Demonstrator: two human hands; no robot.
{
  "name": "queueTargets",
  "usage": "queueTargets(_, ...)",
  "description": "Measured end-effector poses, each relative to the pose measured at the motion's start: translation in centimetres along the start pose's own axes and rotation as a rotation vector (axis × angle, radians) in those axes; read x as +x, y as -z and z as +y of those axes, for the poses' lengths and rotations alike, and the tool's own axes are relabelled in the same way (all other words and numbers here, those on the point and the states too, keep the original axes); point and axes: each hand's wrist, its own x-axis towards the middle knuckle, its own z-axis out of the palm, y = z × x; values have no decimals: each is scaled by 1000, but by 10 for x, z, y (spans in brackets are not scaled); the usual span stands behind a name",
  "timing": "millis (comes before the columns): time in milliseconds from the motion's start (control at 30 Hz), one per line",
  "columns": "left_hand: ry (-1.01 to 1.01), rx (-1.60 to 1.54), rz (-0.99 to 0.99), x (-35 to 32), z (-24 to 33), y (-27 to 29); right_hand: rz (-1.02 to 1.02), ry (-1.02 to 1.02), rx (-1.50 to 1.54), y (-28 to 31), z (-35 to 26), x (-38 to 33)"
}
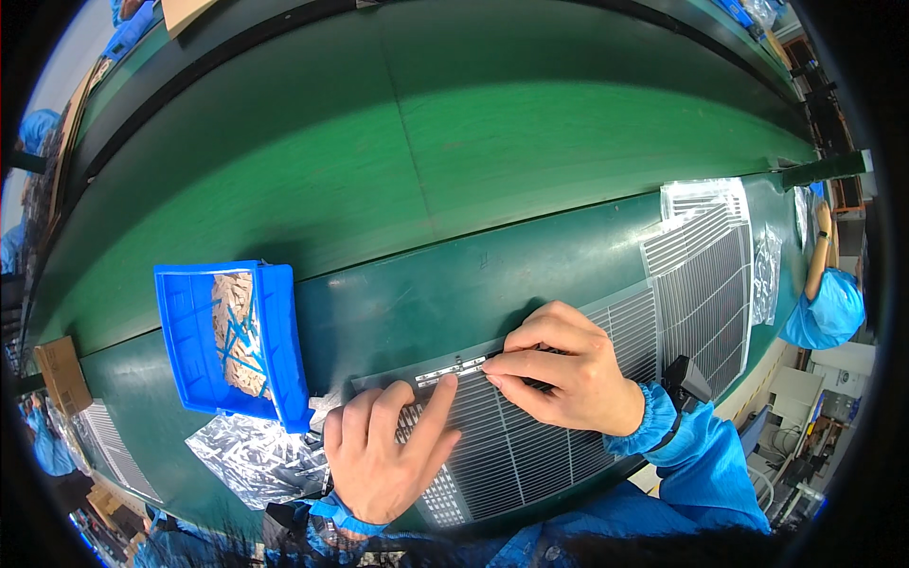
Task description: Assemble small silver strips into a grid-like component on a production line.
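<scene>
Looks like we're mid-way pressing a thin silver strip (453, 370) onto the dark grid panel (530, 445): left hand (383, 454) index flat on it, right hand (563, 369) fingers pinched together on its 3 o'clock end. Next bit probably needs steady pressure along it, blue bin (204, 346) sits at 9 o'clock

At the near left of your bench (398, 312) lies a crumpled silvery foil bag (256, 454), flat and shiny, partly tucked under the blue bin beside it. Far to your right, clear plastic wrappers (769, 275) lie flat along the bench's edge, glinting and see-through, and another clear wrapper (701, 194) covers the far end of the grey ribbed sheets there. At the far left edge sits a brown cardboard box (62, 374), squarish and plain. Another tan cardboard piece (185, 11) shows at the top left rim.
</scene>
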Motion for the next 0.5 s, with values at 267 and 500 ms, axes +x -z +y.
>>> queueTargets(267,21,-81,34,0,-1,-3,-9,28,-2,1,1,-2)
queueTargets(500,40,-120,83,0,-3,-5,-53,19,-4,4,0,0)
